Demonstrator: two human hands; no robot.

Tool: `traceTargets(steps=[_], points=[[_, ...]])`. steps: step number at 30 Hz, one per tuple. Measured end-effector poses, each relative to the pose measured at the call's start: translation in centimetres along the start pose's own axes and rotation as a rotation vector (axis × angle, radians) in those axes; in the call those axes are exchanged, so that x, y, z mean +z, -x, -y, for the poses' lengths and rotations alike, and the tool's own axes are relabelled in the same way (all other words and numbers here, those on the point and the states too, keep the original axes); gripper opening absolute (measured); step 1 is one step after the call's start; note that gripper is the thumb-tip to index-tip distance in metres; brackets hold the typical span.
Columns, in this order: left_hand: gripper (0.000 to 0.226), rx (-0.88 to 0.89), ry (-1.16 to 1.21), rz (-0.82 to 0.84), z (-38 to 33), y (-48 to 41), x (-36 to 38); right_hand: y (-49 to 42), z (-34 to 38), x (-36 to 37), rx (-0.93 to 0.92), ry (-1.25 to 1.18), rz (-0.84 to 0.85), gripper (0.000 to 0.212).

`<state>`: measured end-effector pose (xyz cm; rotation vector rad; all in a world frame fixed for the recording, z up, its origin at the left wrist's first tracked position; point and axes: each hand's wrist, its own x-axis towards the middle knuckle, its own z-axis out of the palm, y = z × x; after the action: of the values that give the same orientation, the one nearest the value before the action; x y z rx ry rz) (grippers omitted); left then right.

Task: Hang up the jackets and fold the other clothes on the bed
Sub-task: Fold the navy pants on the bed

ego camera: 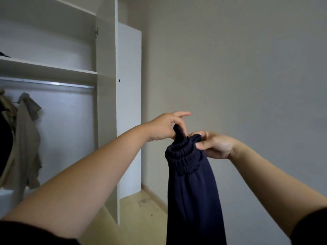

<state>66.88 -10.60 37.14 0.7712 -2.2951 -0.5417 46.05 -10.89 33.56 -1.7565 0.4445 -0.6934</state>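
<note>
A dark navy garment [192, 191] with a gathered elastic waistband hangs straight down in front of me, out of the bottom of the frame. My left hand [164, 126] pinches the top of the waistband at its left end, forefinger sticking out. My right hand [215, 145] grips the waistband's right end, fingers curled round the fabric. Both arms are raised at about chest height before a bare wall. In the open wardrobe at the left, a beige jacket [26, 138] hangs below the metal rail [53, 84]. The bed is out of view.
The white wardrobe [106, 103] stands open at the left, with a shelf [47, 69] above the rail and a darker garment at the far left edge. Its door [130, 103] is swung out toward the wall. Light wood floor [141, 209] lies below.
</note>
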Motion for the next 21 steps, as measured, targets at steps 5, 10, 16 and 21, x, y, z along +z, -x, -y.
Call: traceTargets(steps=[5, 10, 16, 21], points=[[0.044, -0.047, -0.121, 0.055, -0.1, 0.2, 0.2, 0.3, -1.3, -0.9, -0.006, -0.049, -0.141, 0.05], [0.031, -0.214, -0.187, 0.274, 0.2, 0.2, 0.6, 0.4, -2.6, -2.0, -0.058, -0.037, -0.403, 0.016], [0.017, -0.27, -0.129, 0.184, 2.4, 0.5, 3.4, 1.6, -3.5, -2.3, -0.003, 0.101, -0.419, 0.025], [0.048, -0.289, -0.3, 0.206, 1.6, -0.2, 4.4, 2.8, -3.4, -2.4, 0.076, 0.23, -0.365, 0.045]])
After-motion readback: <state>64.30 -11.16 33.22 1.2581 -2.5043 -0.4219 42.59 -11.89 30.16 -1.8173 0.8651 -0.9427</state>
